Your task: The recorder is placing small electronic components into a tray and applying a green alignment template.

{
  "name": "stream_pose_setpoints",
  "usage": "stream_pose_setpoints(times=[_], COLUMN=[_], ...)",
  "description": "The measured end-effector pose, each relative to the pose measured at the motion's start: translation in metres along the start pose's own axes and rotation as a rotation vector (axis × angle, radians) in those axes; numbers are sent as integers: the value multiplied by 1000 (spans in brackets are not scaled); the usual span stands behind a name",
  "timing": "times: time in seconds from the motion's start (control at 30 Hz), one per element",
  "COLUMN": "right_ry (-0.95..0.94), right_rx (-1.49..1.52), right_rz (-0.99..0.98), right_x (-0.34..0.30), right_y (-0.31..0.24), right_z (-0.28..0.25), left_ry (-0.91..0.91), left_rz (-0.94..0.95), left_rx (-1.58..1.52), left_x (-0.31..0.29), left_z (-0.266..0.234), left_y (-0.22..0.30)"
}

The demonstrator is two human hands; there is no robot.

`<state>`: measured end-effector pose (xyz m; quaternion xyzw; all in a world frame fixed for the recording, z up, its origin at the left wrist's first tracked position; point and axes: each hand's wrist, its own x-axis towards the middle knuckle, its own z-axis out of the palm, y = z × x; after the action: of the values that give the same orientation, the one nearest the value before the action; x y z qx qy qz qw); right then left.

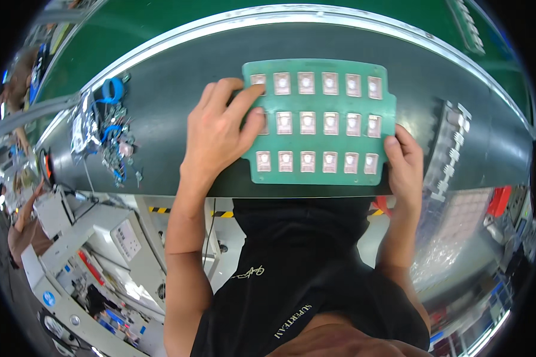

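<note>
A flat green tray (318, 102) lies on the dark work surface in front of me, with rows of small pinkish-silver rectangular pieces (307, 123) set on it. My left hand (219, 128) reaches over the tray's left edge. Its index fingertip touches the upper-left piece, while the thumb, apart from it, partly covers the left piece of the middle row. My right hand (405, 159) grips the tray's right edge, thumb on top; its other fingers are partly hidden.
Left on the work surface are a clear plastic bag (86, 132) and a heap of small metal parts with blue bands (114, 140). A clear strip with metal pieces (449, 152) lies right. Below it is plastic-wrapped material (446, 238). A metal rail (280, 13) borders the far side.
</note>
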<state>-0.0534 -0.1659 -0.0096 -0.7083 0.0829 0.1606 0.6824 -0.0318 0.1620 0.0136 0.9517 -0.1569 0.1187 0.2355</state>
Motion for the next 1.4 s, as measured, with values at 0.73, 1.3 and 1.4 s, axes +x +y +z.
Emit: stream_pose_setpoints(times=[0.73, 1.3, 1.4], right_ry=[-13, -12, -34], right_rx=[-7, -18, 2], right_rz=[3, -62, -66], right_x=[-3, -4, -3], right_y=[-13, -9, -8], right_z=[8, 9, 8], left_ry=[-22, 53, -11], left_rz=[-21, 337, 350], left_rx=[158, 187, 241], left_x=[1, 54, 57], left_z=[-11, 28, 35], left_y=[9, 71, 71])
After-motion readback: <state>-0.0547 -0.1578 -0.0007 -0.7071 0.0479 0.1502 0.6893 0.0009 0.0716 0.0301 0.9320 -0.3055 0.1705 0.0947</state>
